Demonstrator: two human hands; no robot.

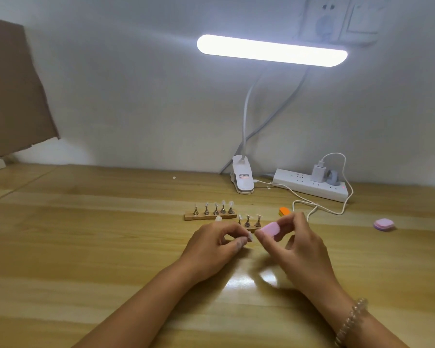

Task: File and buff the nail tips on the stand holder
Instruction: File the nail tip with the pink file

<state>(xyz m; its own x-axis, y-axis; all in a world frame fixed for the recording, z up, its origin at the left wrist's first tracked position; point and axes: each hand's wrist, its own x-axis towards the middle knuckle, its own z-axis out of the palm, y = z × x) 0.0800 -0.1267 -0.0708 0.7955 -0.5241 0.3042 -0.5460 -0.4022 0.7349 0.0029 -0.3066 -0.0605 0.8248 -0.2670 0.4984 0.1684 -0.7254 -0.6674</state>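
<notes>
- Pale wooden tabletop (86,247) against a white wall carried the work. A white bar-shaped clip lamp (271,50) lit it from above, and a white power strip (312,188) lay at the back right.
- Two narrow wooden stand holders sat mid-table. The far stand holder (210,216) carried five metal pegs, each topped by a translucent nail tip. The near stand holder (249,228) showed three pegs; the hands hid the rest.
- The left hand (211,244) had its fingers curled, with thumb and forefinger pinching one pale held nail tip (249,236) just in front of the near stand holder. Whether a peg was attached could not be told.
- The right hand (301,249) gripped a small pink rectangular buffer block (270,228) between thumb and fingertips. Its end was at the held nail tip, but blur hid any contact.
- A loose nail tip (218,219) lay between the holders. An orange block (284,211) and a pink-and-purple block (384,224) lay to the right, the latter well apart.
- Handling, as judged: the tip is probably very light, thin, smooth and slightly flexible. It is best pinched at its base or side edges, leaving the free edge exposed, and worked with light pressure, since heavy strokes could flick it away.
</notes>
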